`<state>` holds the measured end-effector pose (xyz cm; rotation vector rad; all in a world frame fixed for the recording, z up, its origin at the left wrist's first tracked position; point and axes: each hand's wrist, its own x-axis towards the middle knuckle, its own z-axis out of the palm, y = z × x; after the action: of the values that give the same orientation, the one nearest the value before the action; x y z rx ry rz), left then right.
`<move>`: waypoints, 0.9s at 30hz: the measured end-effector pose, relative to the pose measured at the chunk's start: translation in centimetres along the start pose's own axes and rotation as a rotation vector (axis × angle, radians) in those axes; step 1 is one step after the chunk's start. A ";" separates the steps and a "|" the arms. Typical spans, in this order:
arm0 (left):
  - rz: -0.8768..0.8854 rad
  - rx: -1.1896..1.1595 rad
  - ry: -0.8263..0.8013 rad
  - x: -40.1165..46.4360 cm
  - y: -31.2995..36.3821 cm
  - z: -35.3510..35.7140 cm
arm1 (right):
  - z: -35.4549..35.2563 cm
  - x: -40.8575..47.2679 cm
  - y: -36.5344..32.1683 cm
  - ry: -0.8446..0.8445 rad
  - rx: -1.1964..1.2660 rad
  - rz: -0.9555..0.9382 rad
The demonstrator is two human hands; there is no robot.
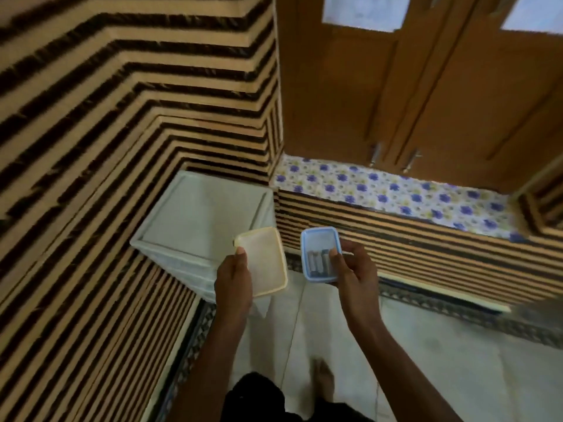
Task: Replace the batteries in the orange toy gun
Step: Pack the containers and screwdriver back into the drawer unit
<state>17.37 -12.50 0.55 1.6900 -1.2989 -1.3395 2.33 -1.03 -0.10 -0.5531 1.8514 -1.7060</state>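
My left hand grips a pale cream rectangular lid by its lower left edge, thumb on top. My right hand holds a small blue-rimmed plastic box, thumb hooked over its right rim. Inside the box lie several batteries, side by side. Lid and box are apart, held at waist height above the floor. The orange toy gun is not in view.
A white plastic drawer unit stands in the corner of striped tiled walls. A ledge with a blue flowered cover runs to the right under wooden cabinet doors. Below me are pale floor tiles and my bare foot.
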 end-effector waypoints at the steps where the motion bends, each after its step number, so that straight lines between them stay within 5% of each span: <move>1: -0.008 -0.012 0.036 1.1 0.0 0.2 | 0.8 1.5 0.2 -0.026 -0.013 0.010; 9: -0.113 -0.145 0.271 13.0 -1.7 -0.1 | 11.0 13.3 2.1 -0.294 -0.174 0.092; 27: -0.469 -0.010 0.353 31.0 -4.7 0.5 | 31.6 30.2 10.2 -0.586 -0.756 0.090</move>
<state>18.52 -40.00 -14.49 2.1931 -0.7196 -1.2072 0.52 -43.28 -15.01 -1.0991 1.9628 -0.6158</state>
